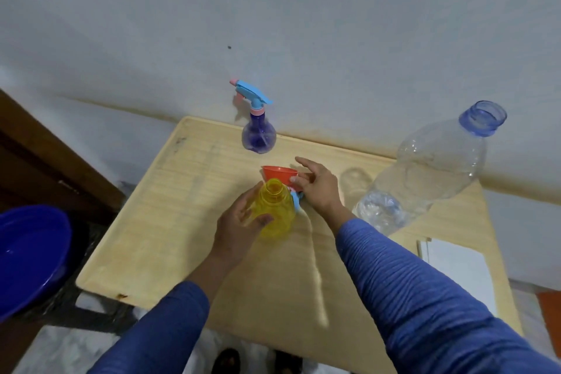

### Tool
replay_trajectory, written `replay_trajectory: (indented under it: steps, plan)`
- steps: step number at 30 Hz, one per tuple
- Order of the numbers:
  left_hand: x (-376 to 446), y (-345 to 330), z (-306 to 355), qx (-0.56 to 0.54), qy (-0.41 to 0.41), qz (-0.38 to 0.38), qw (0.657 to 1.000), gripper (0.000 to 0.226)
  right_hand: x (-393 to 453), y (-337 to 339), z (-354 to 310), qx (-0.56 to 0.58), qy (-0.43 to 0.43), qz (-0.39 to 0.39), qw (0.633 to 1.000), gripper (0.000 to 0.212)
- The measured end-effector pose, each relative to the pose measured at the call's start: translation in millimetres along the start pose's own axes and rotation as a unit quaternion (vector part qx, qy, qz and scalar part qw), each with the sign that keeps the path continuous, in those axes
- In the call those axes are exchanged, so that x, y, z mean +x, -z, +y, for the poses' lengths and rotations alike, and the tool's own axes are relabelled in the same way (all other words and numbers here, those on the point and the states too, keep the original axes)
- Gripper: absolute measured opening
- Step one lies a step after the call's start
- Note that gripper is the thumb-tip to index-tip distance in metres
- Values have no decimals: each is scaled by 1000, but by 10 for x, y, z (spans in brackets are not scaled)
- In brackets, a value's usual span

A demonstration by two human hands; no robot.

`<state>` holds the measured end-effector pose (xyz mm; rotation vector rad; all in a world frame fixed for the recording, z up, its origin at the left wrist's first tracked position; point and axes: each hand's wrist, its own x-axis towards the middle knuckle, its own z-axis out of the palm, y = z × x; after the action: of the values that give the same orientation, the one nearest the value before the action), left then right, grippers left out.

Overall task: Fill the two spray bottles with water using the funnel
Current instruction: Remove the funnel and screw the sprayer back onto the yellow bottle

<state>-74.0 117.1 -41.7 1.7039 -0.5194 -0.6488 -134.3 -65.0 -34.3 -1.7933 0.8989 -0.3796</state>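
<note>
Left fingers [247, 206] curled round uncapped yellow spray bottle [274, 212], upright mid-table. Right hand [318, 187] pinches orange funnel [279, 174] rim, just behind yellow bottle's mouth. Purple spray bottle [258, 133], sprayer on, near table [170, 222] far edge. Big clear water bottle [431, 167] at right edge, cap off.

The left hand [243, 222] hides part of the yellow bottle [274, 209]. The right hand [318, 187] covers the funnel's [279, 174] right rim and most of a blue spray head [296, 199], perhaps lying flat. The blue basin [28, 255] is cut off at the left edge.
</note>
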Motion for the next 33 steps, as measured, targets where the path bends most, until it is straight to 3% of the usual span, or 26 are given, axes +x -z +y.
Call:
replay_trajectory:
  steps: [4,9,16,21,24,33]
  plan:
    - [-24,1,34,8,-3,-5,1000,61,-91,18,120,-67,-4,62,996,72]
    - [-38,-12,55,-6,-2,-5,1000,62,-153,-39,315,-165,-49,68,983,89]
    - [-40,-26,56,-5,-13,-6,1000,64,-138,-62,411,-157,-90,58,982,67]
    - [-36,-20,46,2,-20,-3,1000,62,-223,36,433,-94,-81,71,990,58]
    - [-24,-18,37,16,-25,-3,1000,61,-287,87,343,-17,-83,117,990,55]
    - [-69,57,129,47,-40,-17,998,76,-470,328,-385,99,8,193,976,40]
